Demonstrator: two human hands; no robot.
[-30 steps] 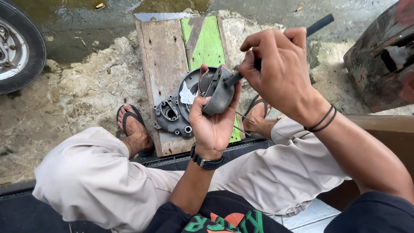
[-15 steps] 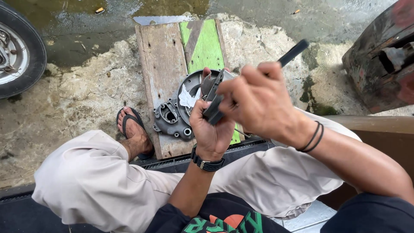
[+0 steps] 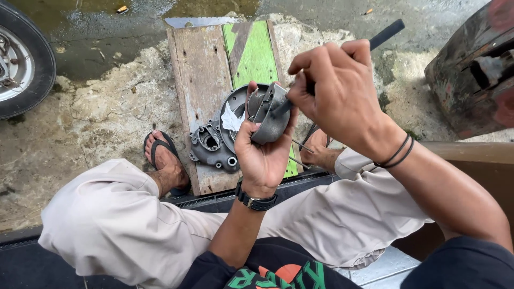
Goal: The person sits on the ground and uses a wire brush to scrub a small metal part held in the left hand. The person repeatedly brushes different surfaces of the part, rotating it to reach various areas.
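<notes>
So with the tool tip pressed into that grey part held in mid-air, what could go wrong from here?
1. The tool in the right hand points toward the left hand; a slip could probably jab the palm or thumb.
2. The grey metal part is only hand-held, so it may twist or drop onto the engine cover on the wooden board.
3. Feet in open sandals sit just below.

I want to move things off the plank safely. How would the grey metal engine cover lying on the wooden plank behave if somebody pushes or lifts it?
The engine cover looks like cast metal, so it is probably stiff and rather heavy. It lies flat on the wooden plank, so it would likely slide, not roll. The surface looks grimy, perhaps slippery.
</notes>
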